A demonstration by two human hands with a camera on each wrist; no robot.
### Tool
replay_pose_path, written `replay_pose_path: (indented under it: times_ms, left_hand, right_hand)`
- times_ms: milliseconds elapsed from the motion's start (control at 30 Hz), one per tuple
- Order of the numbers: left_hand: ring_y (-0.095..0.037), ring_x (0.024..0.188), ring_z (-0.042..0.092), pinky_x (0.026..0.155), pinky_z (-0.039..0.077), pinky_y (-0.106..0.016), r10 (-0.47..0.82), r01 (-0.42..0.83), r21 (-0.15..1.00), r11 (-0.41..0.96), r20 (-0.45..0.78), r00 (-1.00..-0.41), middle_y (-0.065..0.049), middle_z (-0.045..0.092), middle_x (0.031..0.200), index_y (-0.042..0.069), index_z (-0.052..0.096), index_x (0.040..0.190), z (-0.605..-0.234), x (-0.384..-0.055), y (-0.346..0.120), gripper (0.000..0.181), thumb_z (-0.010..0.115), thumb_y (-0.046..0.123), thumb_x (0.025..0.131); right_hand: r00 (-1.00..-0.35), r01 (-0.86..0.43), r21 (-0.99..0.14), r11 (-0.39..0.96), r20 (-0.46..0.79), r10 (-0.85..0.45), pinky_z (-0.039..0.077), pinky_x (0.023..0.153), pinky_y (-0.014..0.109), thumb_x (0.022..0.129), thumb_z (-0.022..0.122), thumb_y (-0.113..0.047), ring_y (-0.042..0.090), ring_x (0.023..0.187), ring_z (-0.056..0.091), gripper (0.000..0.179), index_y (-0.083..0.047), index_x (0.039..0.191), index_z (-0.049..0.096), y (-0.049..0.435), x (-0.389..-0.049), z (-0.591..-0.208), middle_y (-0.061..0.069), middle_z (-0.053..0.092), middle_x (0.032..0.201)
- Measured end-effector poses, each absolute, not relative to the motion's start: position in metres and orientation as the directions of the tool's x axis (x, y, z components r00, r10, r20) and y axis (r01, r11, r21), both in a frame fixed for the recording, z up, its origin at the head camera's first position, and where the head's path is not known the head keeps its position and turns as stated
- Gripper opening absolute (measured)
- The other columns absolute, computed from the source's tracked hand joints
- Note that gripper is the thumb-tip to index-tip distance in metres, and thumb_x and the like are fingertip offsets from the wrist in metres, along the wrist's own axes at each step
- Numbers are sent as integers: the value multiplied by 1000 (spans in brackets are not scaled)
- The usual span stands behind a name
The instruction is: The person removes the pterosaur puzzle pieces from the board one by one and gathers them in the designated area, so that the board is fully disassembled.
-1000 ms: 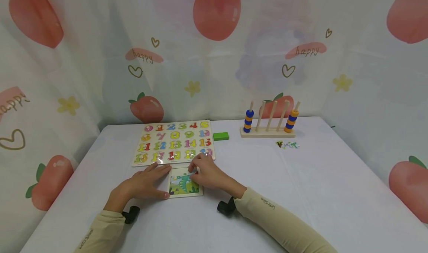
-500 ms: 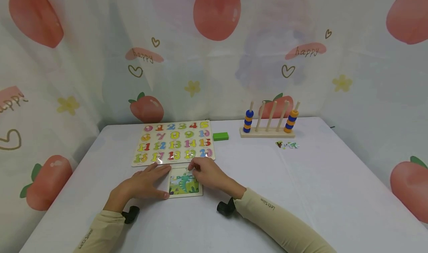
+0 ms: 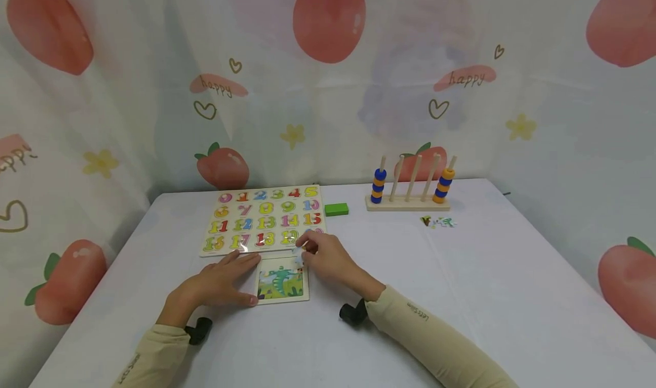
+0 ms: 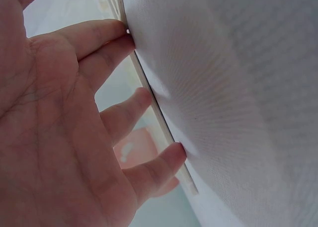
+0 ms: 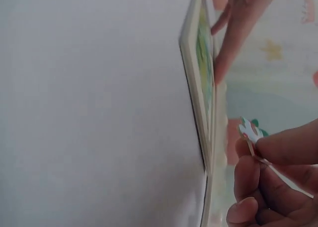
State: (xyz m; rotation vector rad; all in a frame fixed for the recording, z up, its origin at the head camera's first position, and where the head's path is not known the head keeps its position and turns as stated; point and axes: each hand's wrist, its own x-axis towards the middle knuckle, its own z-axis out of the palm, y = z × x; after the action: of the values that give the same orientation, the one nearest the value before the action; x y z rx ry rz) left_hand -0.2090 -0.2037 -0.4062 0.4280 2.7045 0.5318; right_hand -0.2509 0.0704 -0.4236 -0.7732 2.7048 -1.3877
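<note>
A small square jigsaw tray (image 3: 282,301) with a green dinosaur picture lies on the table before me. My left hand (image 3: 217,281) spreads its fingers along the tray's left side; in the left wrist view the fingertips (image 4: 175,155) touch the edge of a thin board. Just over the tray's top right corner, my right hand (image 3: 332,261) pinches a jigsaw piece (image 5: 251,130) between thumb and finger. The piece looks pale blue and white with a bit of red, and the fingers cover part of it.
Right behind the tray lies a number puzzle board (image 3: 269,201) with coloured digits. A green block (image 3: 336,209) sits beside it. Farther right stands a wooden peg rack (image 3: 407,204) with blue and orange rings, and several loose jigsaw pieces (image 3: 443,222) lie before it.
My right hand has drawn back slightly to the right, off the picture's upper right part, and the piece now shows in its fingers. The left hand stays at the tray's side.
</note>
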Motion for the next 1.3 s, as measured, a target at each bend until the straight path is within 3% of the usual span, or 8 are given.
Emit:
replay_pose_path:
  times_ms: [867,1100,1300]
  left_hand:
    - [-45,161,13,120,18,-77,357,235,402,885,-262,-897,-13,34,172,15,40,167,-410,-210,-205,102,91,44,84]
    - [-44,161,13,120,18,-77,363,238,408,881,-263,-894,-13,34,172,15,40,167,-410,-210,-206,102,91,45,84]
    - [-46,161,13,121,18,-77,365,234,418,878,-267,-892,-14,34,172,14,39,167,-408,-210,-206,102,91,44,84]
  right_hand:
    - [-955,-285,-760,584,170,-245,58,86,39,98,69,0,22,92,66,18,-2,116,74,137,-274,-415,7,73,101]
    - [-962,-267,-762,590,175,-209,57,83,40,98,69,-1,24,93,69,19,-1,117,72,159,-280,-414,10,74,100]
    - [-970,-243,-765,597,184,-159,54,77,34,97,68,0,27,91,67,16,1,112,66,182,-287,-411,13,72,97]
